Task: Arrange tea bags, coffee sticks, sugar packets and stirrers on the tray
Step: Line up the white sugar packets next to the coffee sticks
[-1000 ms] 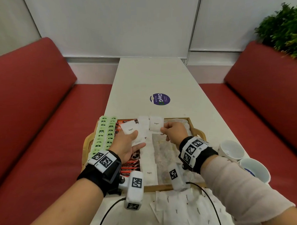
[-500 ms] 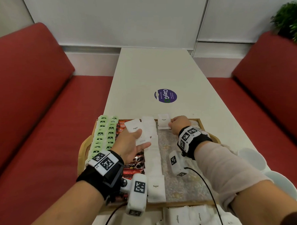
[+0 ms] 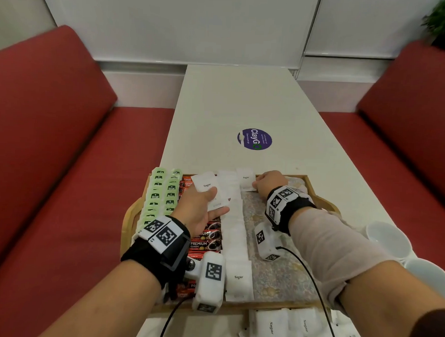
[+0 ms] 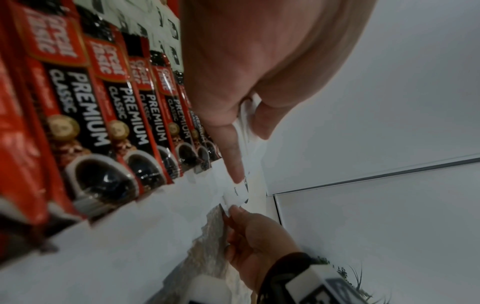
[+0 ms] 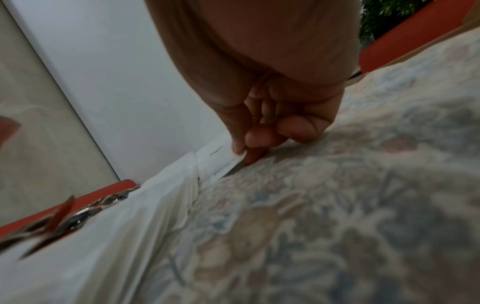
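Observation:
A wooden tray (image 3: 128, 216) holds green tea bags (image 3: 157, 196) at its left, red coffee sticks (image 3: 205, 244) beside them, then a column of white sugar packets (image 3: 237, 245). My left hand (image 3: 202, 208) hovers over the coffee sticks and holds a small stack of sugar packets (image 3: 207, 186) between thumb and fingers. My right hand (image 3: 268, 183) pinches one sugar packet (image 3: 246, 180) at the tray's far edge, low over the patterned liner (image 5: 337, 205). That packet (image 5: 219, 156) lies next to the top of the white column.
Loose sugar packets (image 3: 286, 326) lie on the table in front of the tray. Two white cups (image 3: 389, 239) stand at the right. A purple sticker (image 3: 254, 139) marks the long white table, with red benches on both sides.
My right hand has carried its sugar packet forward to the tray's far edge and lowered it. The left hand keeps its stack and has barely shifted.

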